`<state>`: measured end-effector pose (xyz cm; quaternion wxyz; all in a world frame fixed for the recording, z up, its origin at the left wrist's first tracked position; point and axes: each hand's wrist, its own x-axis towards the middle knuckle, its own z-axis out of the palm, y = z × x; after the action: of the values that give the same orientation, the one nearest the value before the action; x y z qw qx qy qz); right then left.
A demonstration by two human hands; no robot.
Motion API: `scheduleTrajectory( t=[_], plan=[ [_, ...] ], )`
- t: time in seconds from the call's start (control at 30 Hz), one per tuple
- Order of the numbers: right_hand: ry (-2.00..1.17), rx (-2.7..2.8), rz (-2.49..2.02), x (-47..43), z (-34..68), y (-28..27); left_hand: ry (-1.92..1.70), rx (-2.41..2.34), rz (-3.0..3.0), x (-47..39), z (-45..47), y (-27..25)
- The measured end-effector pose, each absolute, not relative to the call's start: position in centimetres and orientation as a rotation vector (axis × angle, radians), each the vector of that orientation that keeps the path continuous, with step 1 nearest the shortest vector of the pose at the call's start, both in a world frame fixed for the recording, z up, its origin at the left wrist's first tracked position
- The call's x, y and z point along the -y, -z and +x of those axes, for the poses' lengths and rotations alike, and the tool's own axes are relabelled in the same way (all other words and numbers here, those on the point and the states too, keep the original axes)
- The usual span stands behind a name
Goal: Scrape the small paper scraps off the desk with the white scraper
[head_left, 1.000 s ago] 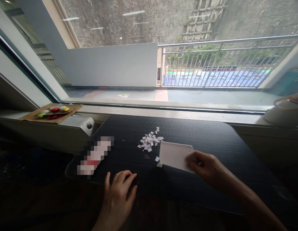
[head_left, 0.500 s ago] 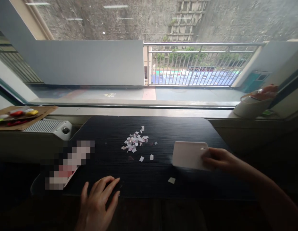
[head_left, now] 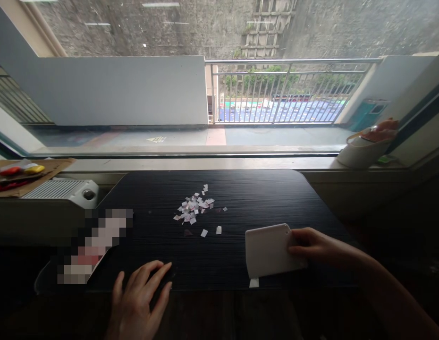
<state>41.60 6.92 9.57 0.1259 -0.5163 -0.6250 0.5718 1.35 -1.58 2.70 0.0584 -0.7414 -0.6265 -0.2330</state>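
Note:
My right hand (head_left: 308, 243) pinches the right end of a white plastic scraper (head_left: 267, 250), a flat plate with rounded corners and a small hole near its top right. The scraper stands tilted on the dark table (head_left: 191, 269), its lower edge at a small paper scrap (head_left: 254, 283) by the near edge. Part of that scrap is hidden behind the scraper. My left hand (head_left: 139, 293) rests at the table's near edge, fingers apart and holding nothing. Farther in lies a loose pile of small white paper scraps (head_left: 193, 208), with two scraps (head_left: 204, 233) just in front of it.
A long pale strip, blurred out (head_left: 95, 248), lies along the table's left side. Left of the table is a white radiator (head_left: 60, 189) with a cardboard piece (head_left: 56, 165) carrying colourful items. A white container (head_left: 363, 148) stands on the windowsill at the right.
My right hand has brought the scraper toward the near edge and slightly left. The near paper scrap has shifted closer to that edge. My left hand keeps its pose; the view has shifted slightly.

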Motion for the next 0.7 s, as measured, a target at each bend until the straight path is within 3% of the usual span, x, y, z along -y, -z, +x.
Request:
scheduleTrajectory(
  t=[0.47,0.7],
  plan=[
    [-1.614,1.689,-1.506,-6.0,42.0,-10.4,0.702,1.958,-2.231,1.6,1.3,-2.3],
    [-1.139,1.721,-1.528,-9.3,36.9,-7.7,0.547,1.902,-2.324,1.5,0.3,-1.8]
  ],
)
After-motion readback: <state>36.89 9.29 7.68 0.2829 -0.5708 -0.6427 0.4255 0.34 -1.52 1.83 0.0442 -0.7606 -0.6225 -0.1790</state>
